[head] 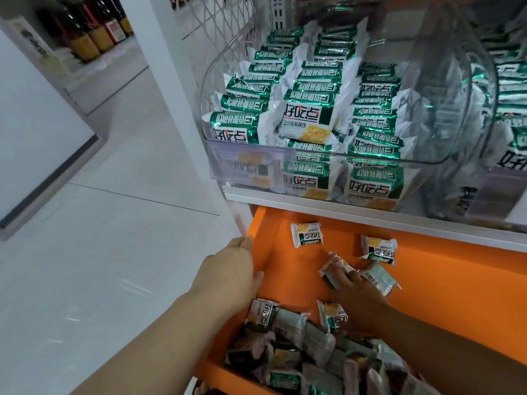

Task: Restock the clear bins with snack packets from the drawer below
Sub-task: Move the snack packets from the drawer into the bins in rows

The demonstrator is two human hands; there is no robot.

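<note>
An orange drawer [445, 283] stands pulled out below a white shelf. Several green-and-white snack packets lie in it: two loose ones at the back [306, 234] [378, 250] and a heap at the front [302, 352]. My left hand [228, 277] rests flat on the drawer's left wall. My right hand [353, 289] reaches into the drawer with its fingers closed on a packet [335, 269]. Above, a clear bin [251, 158] holds rows of the same packets [310, 115]. A second clear bin [510, 155] at the right also holds them.
The white shelf edge [356, 210] overhangs the drawer's back. A wire mesh panel [216, 21] rises behind the bins. Pale floor tiles [114, 223] lie to the left, with a white counter [42, 143] and dark bottles [94, 32] beyond.
</note>
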